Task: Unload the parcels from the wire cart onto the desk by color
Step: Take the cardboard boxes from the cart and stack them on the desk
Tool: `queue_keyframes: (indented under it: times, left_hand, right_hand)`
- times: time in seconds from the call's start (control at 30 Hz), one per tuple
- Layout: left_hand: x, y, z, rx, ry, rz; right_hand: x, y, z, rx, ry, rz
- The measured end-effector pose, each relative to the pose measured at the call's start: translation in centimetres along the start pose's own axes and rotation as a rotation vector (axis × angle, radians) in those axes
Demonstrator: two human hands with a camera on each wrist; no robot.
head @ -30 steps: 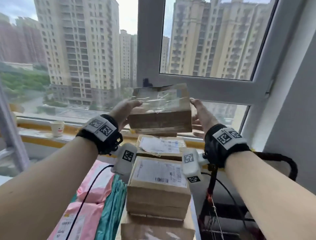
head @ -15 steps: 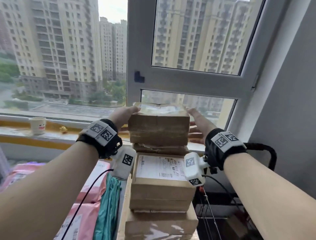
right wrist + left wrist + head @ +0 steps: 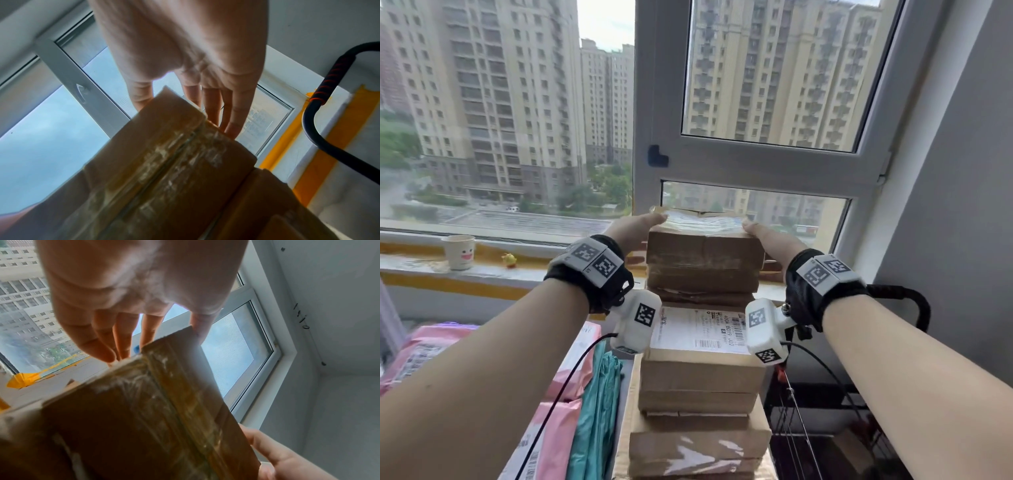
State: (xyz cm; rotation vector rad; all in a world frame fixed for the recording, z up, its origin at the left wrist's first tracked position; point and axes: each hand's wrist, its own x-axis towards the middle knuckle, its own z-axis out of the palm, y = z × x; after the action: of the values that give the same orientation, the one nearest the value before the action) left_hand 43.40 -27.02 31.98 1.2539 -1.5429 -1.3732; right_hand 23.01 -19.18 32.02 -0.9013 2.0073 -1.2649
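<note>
A brown taped cardboard box (image 3: 703,255) sits on top of a stack of brown boxes (image 3: 698,377) at the desk's right end. My left hand (image 3: 633,228) presses flat on its left end and my right hand (image 3: 770,238) on its right end, each thumb lying over the top edge. The left wrist view shows straight fingers (image 3: 123,337) along the box (image 3: 144,410). In the right wrist view the fingers (image 3: 216,110) also lie straight beside the box (image 3: 164,170). The black wire cart (image 3: 825,428) stands lower right.
Pink parcels (image 3: 561,421) and a teal parcel (image 3: 599,411) lie on the desk left of the brown stack. On the windowsill behind are a paper cup (image 3: 459,251) and a small yellow toy (image 3: 509,260). The cart's black handle (image 3: 914,301) curves up by the grey wall.
Both hands have lowered the brown box from in front of the window down onto the top of the brown stack. They still press its two ends.
</note>
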Motion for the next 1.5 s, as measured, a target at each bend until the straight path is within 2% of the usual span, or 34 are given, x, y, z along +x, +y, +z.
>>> queue_keyframes:
  times: [0.1,0.23,0.3,0.43,0.63,0.83,0.93,1.07,1.3,1.5]
  left_hand:
    - [0.0,1.0,-0.1,0.07,0.039,0.059]
    - [-0.9,3.4,0.3,0.135,0.097,0.256]
    - [-1.8,4.4,0.9,0.153,0.065,0.343]
    - [-4.2,6.6,3.4,0.132,0.012,0.467]
    - [-9.4,6.4,12.5,0.121,-0.138,0.534]
    - [-15.1,1.8,26.0,0.178,-0.299,0.396]
    - [-17.1,-1.7,33.0,0.316,-0.315,0.334]
    - [-18.0,-6.5,40.1,0.367,-0.354,0.196]
    - [-17.1,-13.3,45.9,0.382,-0.299,-0.044]
    - [-12.1,-19.7,49.6,0.371,-0.233,-0.188]
  right_hand:
    - [0.5,0.3,-0.4,0.023,0.029,-0.001]
    - [0.1,1.0,-2.1,0.045,0.1,-0.076]
    - [-0.3,1.7,-3.2,0.023,0.167,-0.092]
    - [-1.9,3.7,-6.1,-0.116,0.13,-0.126]
    - [-5.1,10.5,-12.9,-0.195,0.228,-0.152]
    - [-9.0,19.5,-21.9,-0.24,0.196,-0.071]
    - [-10.4,24.9,-26.7,-0.225,0.171,-0.046]
    - [-10.5,30.9,-31.5,-0.195,0.129,0.028]
    - [-7.9,38.4,-35.5,-0.25,0.044,0.181]
    - [-3.1,43.4,-34.8,-0.206,-0.003,0.264]
